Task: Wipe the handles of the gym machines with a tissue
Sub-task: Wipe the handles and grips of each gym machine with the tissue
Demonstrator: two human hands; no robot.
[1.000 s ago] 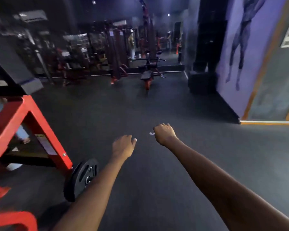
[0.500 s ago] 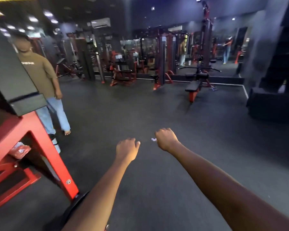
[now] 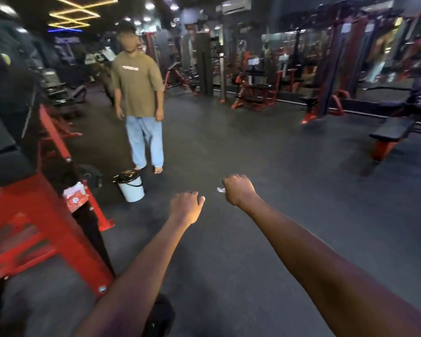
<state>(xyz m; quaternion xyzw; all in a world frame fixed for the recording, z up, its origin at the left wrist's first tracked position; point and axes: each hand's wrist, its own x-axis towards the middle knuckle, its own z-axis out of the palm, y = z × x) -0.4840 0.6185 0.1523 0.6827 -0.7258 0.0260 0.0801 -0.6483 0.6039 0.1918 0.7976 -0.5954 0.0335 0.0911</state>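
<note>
My view has swung left: the wall mural is gone, a person in an olive shirt [image 3: 138, 86] now stands ahead, and a white bucket [image 3: 131, 188] has appeared (beside the red frame [image 3: 41, 229]).

Two hands in view: one left hand [image 3: 186, 206], fingers curled on nothing, and one right hand [image 3: 238, 189] closed around one scrap of white tissue [image 3: 220, 189]. One other person [image 3: 138, 93], standing on the dark floor [image 3: 253, 147]. One white bucket [image 3: 131, 187] with a black liner, just beside that person's feet. One red machine frame [image 3: 41, 229] at near left, with one red-and-white packet [image 3: 75, 197] resting on it. One black weight plate [image 3: 159, 314] at the bottom edge. One flat bench [image 3: 391, 132] on a red base at right. Several red-and-black machines along the far wall, too blurred to count.
</note>
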